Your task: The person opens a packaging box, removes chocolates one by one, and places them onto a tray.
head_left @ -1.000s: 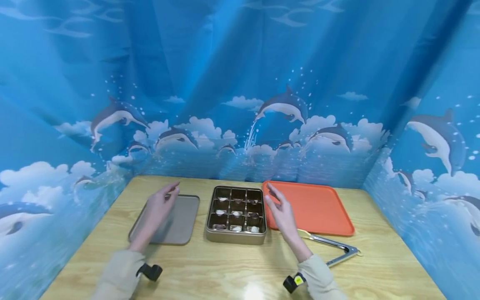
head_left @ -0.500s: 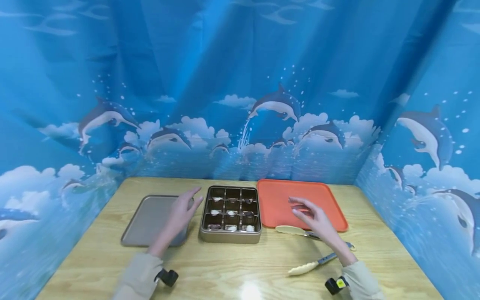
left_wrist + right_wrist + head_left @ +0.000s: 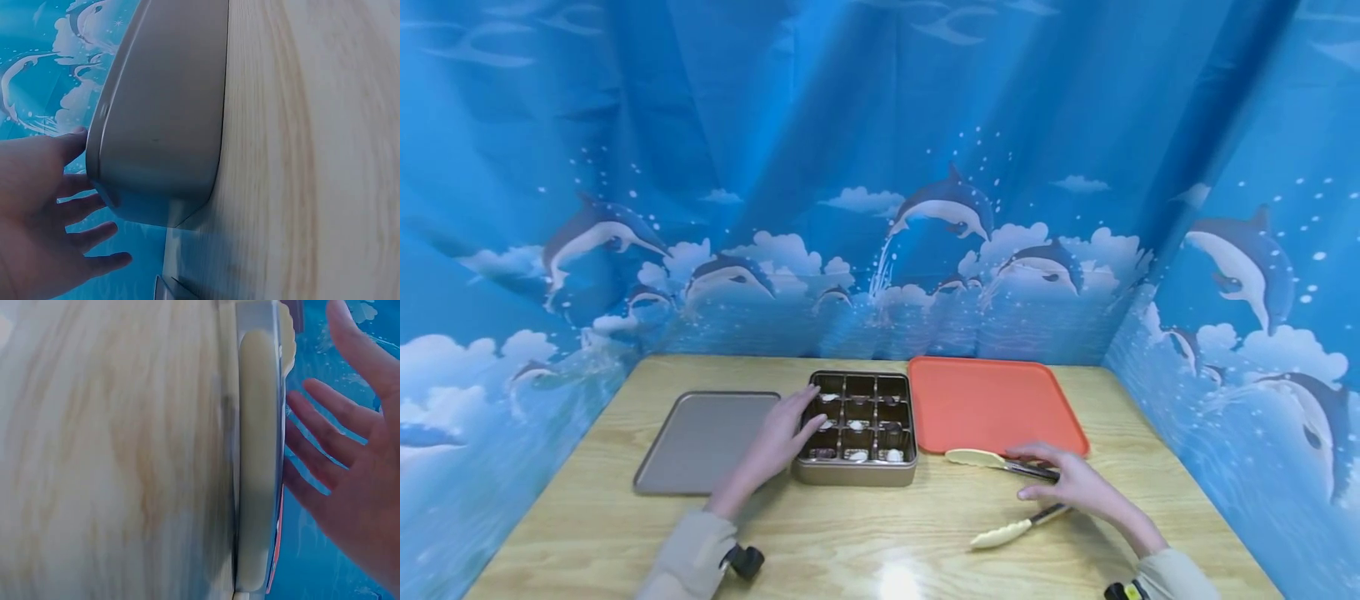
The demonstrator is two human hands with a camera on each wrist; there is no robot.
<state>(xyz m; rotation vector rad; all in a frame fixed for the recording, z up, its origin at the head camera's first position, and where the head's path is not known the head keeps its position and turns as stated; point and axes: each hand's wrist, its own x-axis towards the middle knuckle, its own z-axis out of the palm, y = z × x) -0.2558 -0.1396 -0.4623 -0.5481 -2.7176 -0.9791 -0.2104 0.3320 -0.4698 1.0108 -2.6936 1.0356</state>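
Hands first: both spread, nothing pinched that we can see. Left hand (image 3: 778, 437) sits at the 9 o'clock rim of the metal box (image 3: 855, 476); right hand (image 3: 1075, 483) arches over the tongs (image 3: 1028, 470). Fingertips are at or just beside those surfaces; we can't call contact on either.

Tongs lie on the worktop (image 3: 835, 533) at 4 o'clock from the box, 2 arms splayed, cream tips (image 3: 1000, 536) toward 10 and 8 o'clock. We'd rate them light, stiff in the arms, springy at the hinge, softer at the tips. Bare metal may slip: hold mid-arm, thumb on the 8 o'clock arm, fingers on the 10 o'clock arm, even squeeze.

Box: we'd guess light, rigid, smooth-walled; steady it by the 9 o'clock rim. The 9-cell insert (image 3: 859, 411) looks thin, so don't press there. Pale pieces (image 3: 857, 456) could be fragile.

Unclear: right hand covers the tongs' hinge end; left fingers mask part of the 9 o'clock column. Dark pieces blend into dark cells; we can't count them. Right wrist view is blurred, left wrist view crops the box. Grey panel (image 3: 700, 442) at 9 o'clock: lid or tray, can't tell.
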